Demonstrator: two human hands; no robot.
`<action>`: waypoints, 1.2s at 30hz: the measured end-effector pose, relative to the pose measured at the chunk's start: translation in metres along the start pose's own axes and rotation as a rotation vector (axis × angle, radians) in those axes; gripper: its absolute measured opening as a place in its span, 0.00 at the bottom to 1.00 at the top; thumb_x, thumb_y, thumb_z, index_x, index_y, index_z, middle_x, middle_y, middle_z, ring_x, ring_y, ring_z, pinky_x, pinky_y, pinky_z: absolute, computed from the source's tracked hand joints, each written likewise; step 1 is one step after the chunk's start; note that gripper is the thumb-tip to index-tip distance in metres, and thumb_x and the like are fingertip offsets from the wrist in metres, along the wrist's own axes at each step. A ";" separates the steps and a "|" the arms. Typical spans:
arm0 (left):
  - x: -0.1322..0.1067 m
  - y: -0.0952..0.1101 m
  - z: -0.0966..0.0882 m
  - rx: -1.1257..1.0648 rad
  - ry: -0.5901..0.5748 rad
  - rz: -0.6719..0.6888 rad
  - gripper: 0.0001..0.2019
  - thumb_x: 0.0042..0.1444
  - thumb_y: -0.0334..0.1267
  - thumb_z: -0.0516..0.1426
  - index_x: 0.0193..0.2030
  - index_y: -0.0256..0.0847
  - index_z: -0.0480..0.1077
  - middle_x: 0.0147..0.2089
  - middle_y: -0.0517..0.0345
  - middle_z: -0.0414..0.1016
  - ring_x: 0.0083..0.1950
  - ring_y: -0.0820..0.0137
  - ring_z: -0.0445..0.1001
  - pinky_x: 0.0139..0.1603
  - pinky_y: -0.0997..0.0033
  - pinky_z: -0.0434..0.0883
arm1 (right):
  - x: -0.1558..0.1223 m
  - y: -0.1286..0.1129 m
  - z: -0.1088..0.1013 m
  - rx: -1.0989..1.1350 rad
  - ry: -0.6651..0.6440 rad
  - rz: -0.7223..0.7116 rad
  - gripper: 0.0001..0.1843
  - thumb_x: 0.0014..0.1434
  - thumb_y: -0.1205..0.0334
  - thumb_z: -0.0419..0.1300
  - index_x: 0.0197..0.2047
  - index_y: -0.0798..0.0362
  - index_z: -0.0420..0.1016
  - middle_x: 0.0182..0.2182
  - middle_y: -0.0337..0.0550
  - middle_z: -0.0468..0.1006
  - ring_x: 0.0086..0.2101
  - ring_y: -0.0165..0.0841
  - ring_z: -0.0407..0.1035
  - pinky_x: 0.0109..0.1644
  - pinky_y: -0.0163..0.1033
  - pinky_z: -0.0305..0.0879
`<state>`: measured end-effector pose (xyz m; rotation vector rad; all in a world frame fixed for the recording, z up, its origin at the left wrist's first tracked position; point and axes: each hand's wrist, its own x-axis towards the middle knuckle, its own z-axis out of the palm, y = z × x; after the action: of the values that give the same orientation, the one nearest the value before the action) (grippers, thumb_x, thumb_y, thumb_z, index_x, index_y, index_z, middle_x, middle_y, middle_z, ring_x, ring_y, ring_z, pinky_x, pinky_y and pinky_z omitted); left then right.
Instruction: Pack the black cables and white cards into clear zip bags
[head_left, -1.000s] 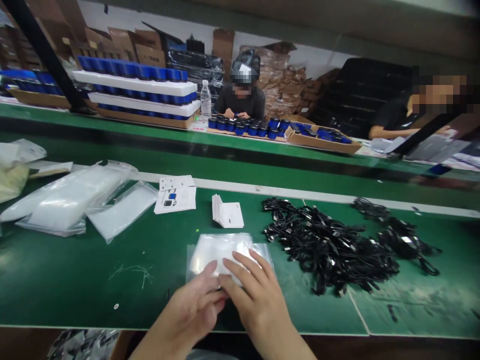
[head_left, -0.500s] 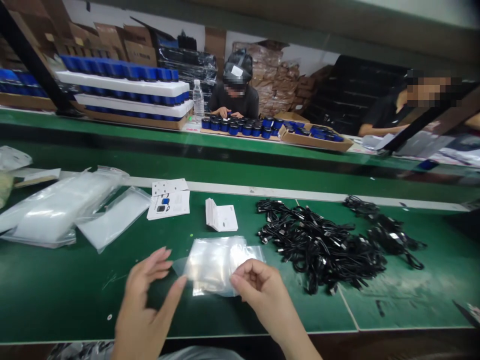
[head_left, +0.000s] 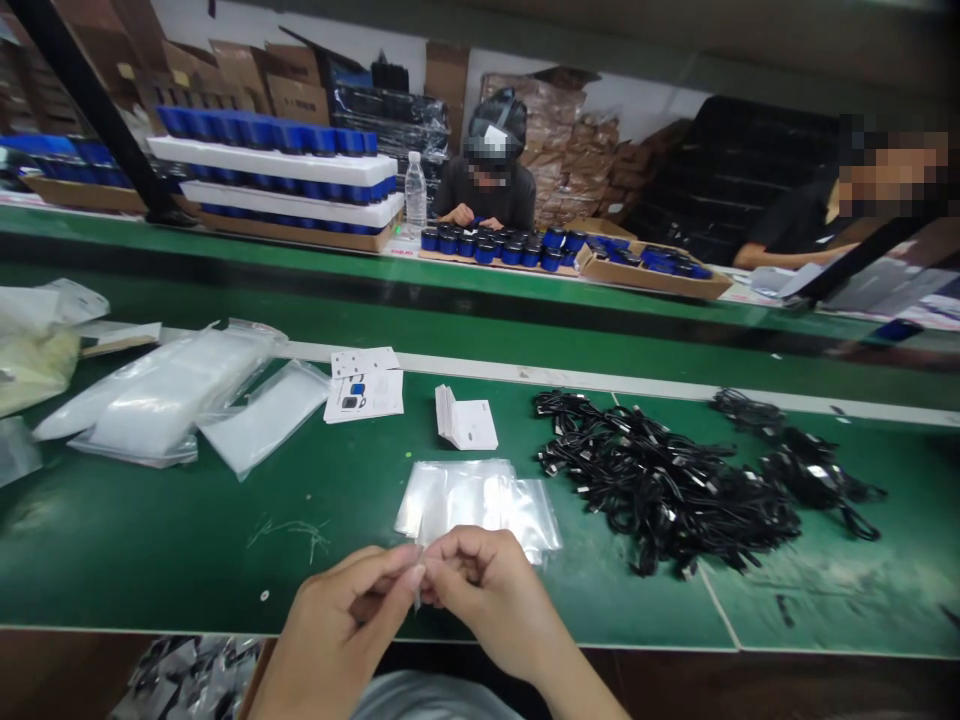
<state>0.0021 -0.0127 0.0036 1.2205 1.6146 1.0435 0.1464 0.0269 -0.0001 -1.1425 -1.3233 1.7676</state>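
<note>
Together, L hand & R hand on clr plastic bag.

Worker's fingertips meet just inside the near edge of the table. Left hand: thumb against index, other fingers curled beneath. Right hand: thumb and bent index pinched, remaining fingers folded, knuckles up. Right forearm slants in across that edge; both hands bare.

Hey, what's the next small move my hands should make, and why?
Probably gently part the clear plastic, likely a bag: the left hand and right hand seem to pinch it from opposite sides, fingertips together, just in front of the flat clear bags.
</note>
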 end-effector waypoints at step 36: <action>0.002 -0.019 0.005 0.595 0.238 0.509 0.12 0.55 0.31 0.49 0.20 0.42 0.58 0.18 0.68 0.58 0.18 0.79 0.62 0.21 0.82 0.61 | 0.000 -0.001 -0.013 -1.144 0.284 -0.545 0.11 0.56 0.69 0.52 0.24 0.52 0.67 0.19 0.38 0.72 0.20 0.31 0.67 0.26 0.34 0.53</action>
<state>0.0011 -0.0135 -0.0156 2.0472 1.9279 1.0722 0.1583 0.0321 -0.0004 -1.2971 -2.2393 0.3480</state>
